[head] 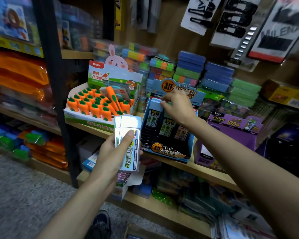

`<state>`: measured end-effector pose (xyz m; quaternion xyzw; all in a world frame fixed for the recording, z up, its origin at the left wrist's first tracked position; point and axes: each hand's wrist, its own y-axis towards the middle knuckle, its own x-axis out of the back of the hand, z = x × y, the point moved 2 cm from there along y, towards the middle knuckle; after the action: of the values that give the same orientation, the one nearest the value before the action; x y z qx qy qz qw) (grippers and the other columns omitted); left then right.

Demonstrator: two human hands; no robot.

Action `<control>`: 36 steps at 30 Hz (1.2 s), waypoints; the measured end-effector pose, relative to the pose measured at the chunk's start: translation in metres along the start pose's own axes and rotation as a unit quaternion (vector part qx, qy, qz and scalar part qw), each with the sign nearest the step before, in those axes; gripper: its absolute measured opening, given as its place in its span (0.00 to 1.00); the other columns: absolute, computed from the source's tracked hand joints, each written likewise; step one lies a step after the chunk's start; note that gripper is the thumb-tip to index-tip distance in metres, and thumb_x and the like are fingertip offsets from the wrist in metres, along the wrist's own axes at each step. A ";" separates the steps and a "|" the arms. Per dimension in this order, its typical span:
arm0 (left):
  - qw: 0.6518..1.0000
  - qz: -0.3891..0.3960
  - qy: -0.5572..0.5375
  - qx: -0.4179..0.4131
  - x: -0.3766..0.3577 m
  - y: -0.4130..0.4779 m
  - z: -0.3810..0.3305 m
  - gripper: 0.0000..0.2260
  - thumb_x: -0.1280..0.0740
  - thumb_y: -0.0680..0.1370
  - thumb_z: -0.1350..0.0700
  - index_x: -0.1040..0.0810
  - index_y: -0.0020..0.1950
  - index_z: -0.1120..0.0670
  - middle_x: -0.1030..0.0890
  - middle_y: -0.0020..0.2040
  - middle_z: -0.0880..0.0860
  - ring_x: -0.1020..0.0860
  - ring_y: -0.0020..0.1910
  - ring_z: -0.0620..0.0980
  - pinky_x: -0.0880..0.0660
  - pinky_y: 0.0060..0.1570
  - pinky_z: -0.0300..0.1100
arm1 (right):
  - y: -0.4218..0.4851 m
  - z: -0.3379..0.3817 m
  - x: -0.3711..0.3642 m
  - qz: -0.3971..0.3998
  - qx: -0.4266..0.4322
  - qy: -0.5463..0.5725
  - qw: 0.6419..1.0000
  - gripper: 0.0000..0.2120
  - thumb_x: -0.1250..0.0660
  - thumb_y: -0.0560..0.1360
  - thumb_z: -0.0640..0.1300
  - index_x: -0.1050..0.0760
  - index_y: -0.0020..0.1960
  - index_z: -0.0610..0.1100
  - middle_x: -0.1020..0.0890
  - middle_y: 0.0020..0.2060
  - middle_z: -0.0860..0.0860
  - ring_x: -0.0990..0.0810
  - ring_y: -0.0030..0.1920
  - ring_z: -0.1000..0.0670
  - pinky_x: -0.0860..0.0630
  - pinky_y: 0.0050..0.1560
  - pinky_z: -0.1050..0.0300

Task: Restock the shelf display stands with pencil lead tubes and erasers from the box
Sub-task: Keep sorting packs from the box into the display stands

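On the wooden shelf (205, 171), at its front edge, the blue display stand (169, 150) sits just right of the carrot stand (97, 125). The left hand (110, 152), held in front of the shelf edge, has its grip clamped on a stack of lead tubes (129, 121), thumb across the top one. The right hand (178, 107) reaches over the blue stand's rear row, grip pinched on a blue-capped tube (154, 107) standing upright there.

The blue display stand (167, 150) stood hemmed between the carrot display box (93, 124) on its left and the purple box (231, 133) on its right, with sticky-note stacks (188, 69) close behind. Its front black slots (149, 135) lay open from above. The left hand (114, 152), holding lead tubes (128, 135), partly blocked the stand's left front corner. The right hand (178, 107) covered the back row, its grip on a back-row tube (155, 105).
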<state>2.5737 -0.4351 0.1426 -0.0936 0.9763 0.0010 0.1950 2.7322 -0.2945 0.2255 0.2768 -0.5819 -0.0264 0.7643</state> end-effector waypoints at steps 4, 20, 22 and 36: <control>1.000 0.011 0.000 0.015 -0.005 -0.003 0.000 0.10 0.30 0.73 0.53 0.21 0.50 0.57 0.17 0.33 0.53 0.19 0.29 0.48 0.22 0.28 0.40 | -0.041 0.026 0.012 0.027 -0.062 0.315 0.947 0.18 0.39 0.78 0.53 0.21 0.47 0.38 0.19 0.40 0.44 0.23 0.42 0.46 0.27 0.43 0.49; 0.999 -0.045 -0.011 -0.018 -0.002 0.003 0.002 0.08 0.40 0.80 0.51 0.24 0.50 0.54 0.16 0.34 0.51 0.18 0.29 0.47 0.21 0.27 0.43 | -0.038 0.004 0.056 -0.001 -0.177 0.515 0.839 0.03 0.33 0.75 0.39 0.25 0.45 0.38 0.21 0.34 0.46 0.25 0.22 0.59 0.28 0.26 0.66; 0.998 -0.053 0.004 -0.030 0.002 0.004 0.001 0.09 0.40 0.80 0.50 0.24 0.52 0.54 0.16 0.35 0.51 0.18 0.30 0.47 0.21 0.27 0.41 | -0.023 -0.003 0.061 -0.048 -0.172 0.489 0.854 0.04 0.33 0.75 0.38 0.25 0.47 0.37 0.21 0.35 0.45 0.25 0.22 0.59 0.28 0.25 0.66; 0.997 -0.032 0.042 -0.062 0.002 0.008 0.002 0.07 0.40 0.80 0.50 0.24 0.50 0.48 0.16 0.37 0.49 0.17 0.33 0.48 0.20 0.30 0.44 | 0.003 0.001 0.000 -0.009 0.000 0.151 0.989 0.08 0.31 0.74 0.46 0.22 0.50 0.43 0.20 0.42 0.49 0.23 0.43 0.50 0.30 0.42 0.58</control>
<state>2.5710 -0.4275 0.1393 -0.1367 0.9782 0.0519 0.1478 2.7308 -0.2923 0.2269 0.2828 -0.4574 0.0084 0.8431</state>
